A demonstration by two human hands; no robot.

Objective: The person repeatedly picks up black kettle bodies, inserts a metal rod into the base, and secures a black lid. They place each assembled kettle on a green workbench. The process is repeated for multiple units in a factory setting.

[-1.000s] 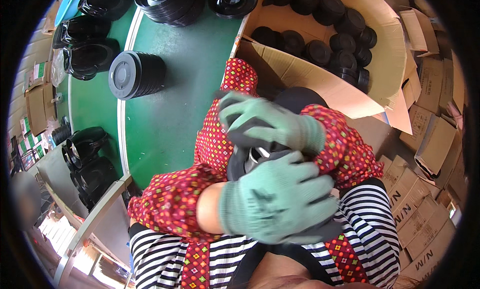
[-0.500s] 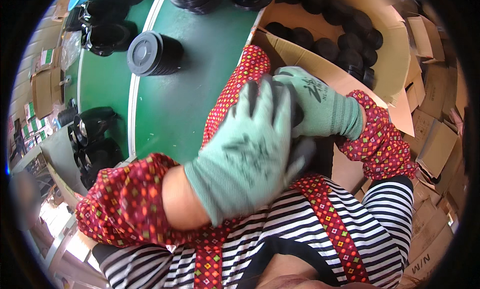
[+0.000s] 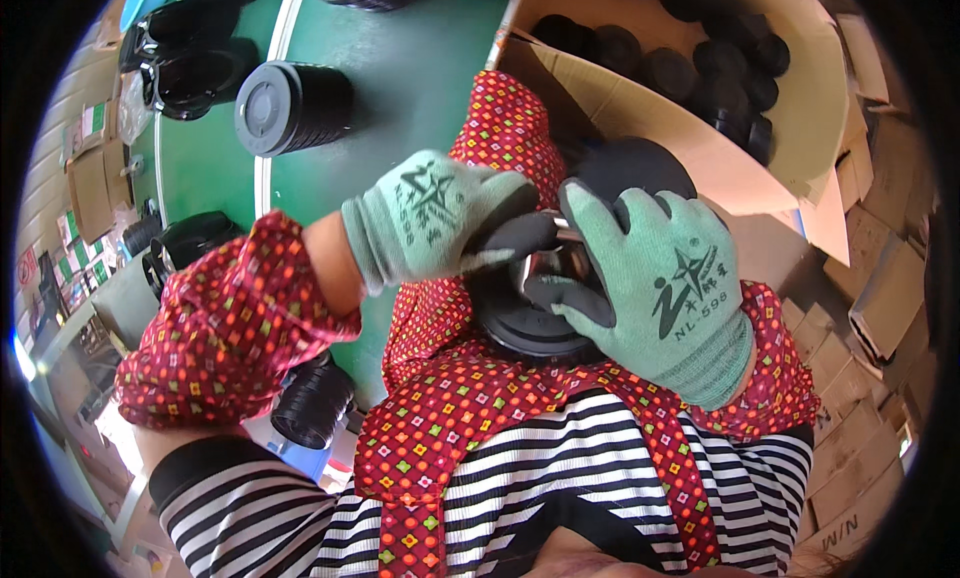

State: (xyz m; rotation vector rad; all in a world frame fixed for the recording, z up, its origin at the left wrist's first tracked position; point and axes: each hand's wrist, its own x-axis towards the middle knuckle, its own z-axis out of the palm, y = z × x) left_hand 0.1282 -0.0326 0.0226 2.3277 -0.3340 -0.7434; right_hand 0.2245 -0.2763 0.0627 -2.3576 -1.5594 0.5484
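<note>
Both my hands wear pale green gloves with dark palms and fingers, close together over my lap. My right hand (image 3: 665,288) curls its thumb and forefinger around a small shiny metal piece (image 3: 566,266). From the other side, the closed fingers of my left hand (image 3: 455,223) reach to the edge of that piece; whether they pinch anything is hidden. Below the fingers lies a black round part (image 3: 535,330) with a wide rim, partly covered by the gloves. Just beyond my right hand is another black rounded shape (image 3: 635,166).
On the green table (image 3: 400,88) a stack of black lids (image 3: 290,106) lies on its side, with glossy black parts (image 3: 200,78) farther left. An open carton (image 3: 640,113) at the right holds several black round pieces. Flattened cardboard (image 3: 870,308) fills the right side.
My left hand has pulled back to the left and my right hand has come nearer my body. The metal piece and the black rimmed part now show between them.
</note>
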